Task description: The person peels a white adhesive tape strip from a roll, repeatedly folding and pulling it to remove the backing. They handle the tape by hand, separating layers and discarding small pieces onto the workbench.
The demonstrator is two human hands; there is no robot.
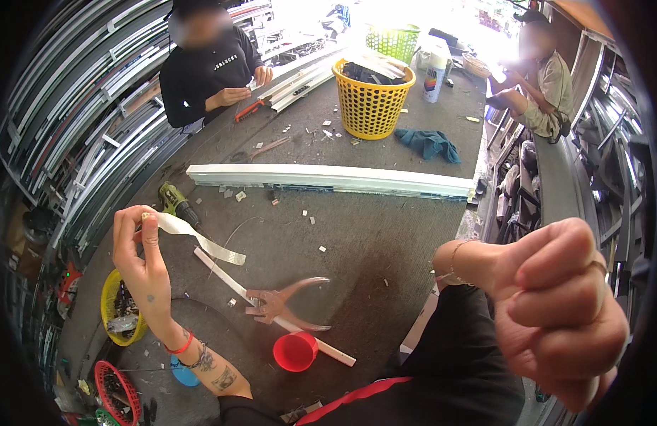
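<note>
My left hand [145, 259] pinches one end of a limp white strip [213, 248] between thumb and fingers; its free end hangs over the table, slightly twisted. My right hand [559, 302] is raised close in front of me at the right, curled into a fist; whatever it may hold is hidden. Between the hands lie copper-coloured pliers [272, 307] across a thin white bar [333, 351]. A red cup [295, 352] stands by that bar. Beyond them a long white profile [328, 179] lies across the table. A green-and-black power drill [176, 203] rests near my left fingertips.
A yellow basket [372, 106] of dark parts, a spray can [433, 82] and a teal cloth [429, 144] are at the back. Yellow [110, 302] and red [101, 383] baskets stand at the left. One person [201, 71] works across the table; another person [549, 92] sits at right.
</note>
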